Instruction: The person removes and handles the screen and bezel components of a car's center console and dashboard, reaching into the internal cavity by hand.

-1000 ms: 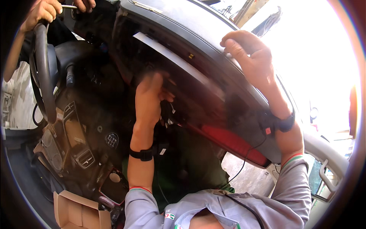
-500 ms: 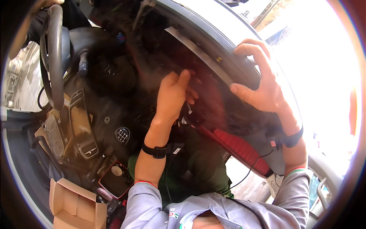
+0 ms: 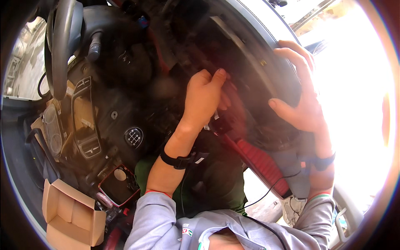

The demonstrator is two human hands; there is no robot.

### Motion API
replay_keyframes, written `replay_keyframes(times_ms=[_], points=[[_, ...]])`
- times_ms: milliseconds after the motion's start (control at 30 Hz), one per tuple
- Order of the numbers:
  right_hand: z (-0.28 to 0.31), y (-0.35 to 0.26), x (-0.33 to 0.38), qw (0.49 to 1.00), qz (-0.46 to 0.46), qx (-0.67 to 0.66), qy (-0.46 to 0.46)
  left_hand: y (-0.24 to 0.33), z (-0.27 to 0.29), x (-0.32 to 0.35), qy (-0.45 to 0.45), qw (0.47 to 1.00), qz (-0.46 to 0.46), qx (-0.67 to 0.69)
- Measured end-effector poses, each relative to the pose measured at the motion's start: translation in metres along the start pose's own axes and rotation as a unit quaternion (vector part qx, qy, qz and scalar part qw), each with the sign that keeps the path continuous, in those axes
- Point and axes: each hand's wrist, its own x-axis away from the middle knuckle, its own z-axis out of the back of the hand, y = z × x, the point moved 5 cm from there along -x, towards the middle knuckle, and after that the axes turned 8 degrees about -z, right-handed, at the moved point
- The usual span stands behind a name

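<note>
My left hand [image 3: 204, 96] is in front of the dark, opened dashboard cavity [image 3: 183, 46], thumb up and fingers curled. Whatever those fingers hold, if anything, is hidden. Just below the hand, small white-tagged connectors [image 3: 216, 115] show beside a red, ribbed panel [image 3: 260, 162]. My right hand [image 3: 302, 89] spans the right end of the dashboard [image 3: 266, 62], fingers spread at its upper edge and thumb apart on the near side. A dull grey strip [image 3: 241, 46] runs along the dashboard between the two hands.
At the left are the steering wheel [image 3: 62, 54], a stalk [image 3: 95, 46] and a removed dark trim frame [image 3: 85, 118]. A gear knob [image 3: 133, 137] stands near my left forearm. An open cardboard box [image 3: 73, 212] and a dark tray [image 3: 121, 185] lie lower left. A thin cable [image 3: 266, 191] crosses at right.
The view has shifted, so the cabin and dashboard sit differently in the picture. Both hands keep much the same place against the dashboard, and their grips look unchanged.
</note>
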Motion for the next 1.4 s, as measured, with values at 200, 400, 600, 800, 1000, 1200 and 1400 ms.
replay_keyframes(times_ms=[200,400,600,800,1000,1200,1400], points=[[0.001,-0.003,-0.001,0.999,-0.029,-0.016,-0.004,-0.006,-0.002,0.006,0.004,0.999,0.034,-0.007],[-0.001,-0.002,-0.002,0.998,-0.061,-0.018,-0.025,0.004,-0.004,0.010,0.016,0.999,0.029,0.006],[-0.002,0.001,-0.004,0.997,-0.050,-0.023,-0.047,0.004,-0.004,0.011,0.007,0.999,-0.001,0.043],[-0.002,0.000,-0.003,0.998,-0.040,-0.034,-0.046,-0.001,-0.004,0.010,0.009,0.999,0.007,0.036],[0.000,-0.001,-0.004,0.997,-0.038,-0.042,-0.051,0.001,-0.002,0.010,0.013,0.998,-0.009,0.060],[0.000,-0.004,-0.004,0.998,-0.032,-0.022,-0.045,0.002,0.000,0.003,0.011,0.999,-0.008,0.030],[0.000,0.005,0.000,0.998,-0.039,-0.040,-0.038,-0.007,-0.004,0.001,0.008,0.999,0.031,0.019]])
